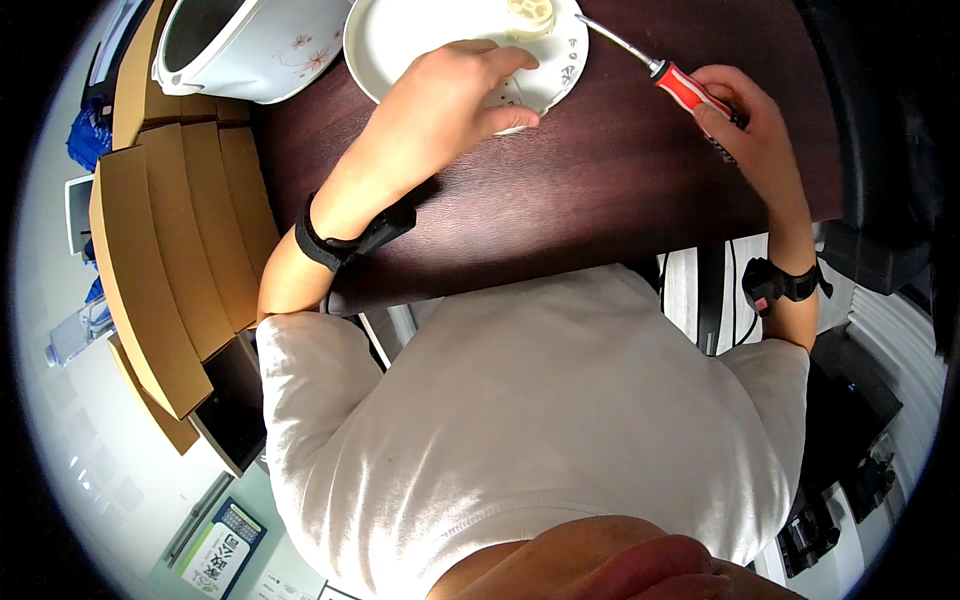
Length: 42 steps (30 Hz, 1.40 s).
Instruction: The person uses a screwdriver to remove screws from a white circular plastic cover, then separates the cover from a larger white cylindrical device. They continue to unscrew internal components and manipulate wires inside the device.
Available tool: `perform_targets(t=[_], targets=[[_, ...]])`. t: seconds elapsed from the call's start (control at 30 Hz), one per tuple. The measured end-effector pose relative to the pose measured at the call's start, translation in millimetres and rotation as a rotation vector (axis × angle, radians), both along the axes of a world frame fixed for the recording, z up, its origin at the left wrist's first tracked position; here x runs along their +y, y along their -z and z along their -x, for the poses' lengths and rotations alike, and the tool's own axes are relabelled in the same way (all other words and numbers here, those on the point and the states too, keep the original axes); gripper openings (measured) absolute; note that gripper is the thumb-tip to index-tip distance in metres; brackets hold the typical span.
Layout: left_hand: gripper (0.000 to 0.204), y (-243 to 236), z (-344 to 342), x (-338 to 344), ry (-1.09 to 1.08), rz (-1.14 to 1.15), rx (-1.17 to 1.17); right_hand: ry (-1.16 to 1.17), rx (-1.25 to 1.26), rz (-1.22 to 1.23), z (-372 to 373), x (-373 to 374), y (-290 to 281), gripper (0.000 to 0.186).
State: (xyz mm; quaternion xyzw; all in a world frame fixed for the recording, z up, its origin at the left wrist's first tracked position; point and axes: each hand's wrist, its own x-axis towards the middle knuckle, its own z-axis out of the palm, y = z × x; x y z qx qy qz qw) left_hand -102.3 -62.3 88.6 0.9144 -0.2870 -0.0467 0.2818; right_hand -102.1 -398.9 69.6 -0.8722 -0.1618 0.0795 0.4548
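Gripping the red-handled screwdriver (688, 90), we have the fingers of our right hand (757, 122) clamped around its handle, the metal shaft reaching up and leftward beyond them to a tip by the right rim of the white round dish (400, 30). Our left hand (440, 100) is over the dish, thumb and index finger apart, the pale round piece (530, 12) lying farther up, beyond those fingertips.

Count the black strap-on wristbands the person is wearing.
2: one black wristband behind the left hand at the round white dish; another black wristband behind the right hand holding a red-handled metal screwdriver. None seems hidden.
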Motion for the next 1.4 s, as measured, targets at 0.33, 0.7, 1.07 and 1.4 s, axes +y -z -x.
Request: perform_targets(t=[0.33,0.7,1.07,1.4], targets=[[0.040,-8,-1,-1,0.073,-0.016,-0.006,-0.028,-0.027,0.040,-5,8,-2,0.025],[0.059,-3,23,4,0.114,-0.091,-0.180,-0.045,-0.034,0.007,-10,11,2,0.024],[0.041,0,22,-3,0.093,-0.188,-0.215,-0.005,-0.051,-0.017,-4,6,6,0.026],[0.039,-22,12,12,0.028,-0.057,-0.296,0.004,-0.091,-0.076,-5,2,7,0.027]])
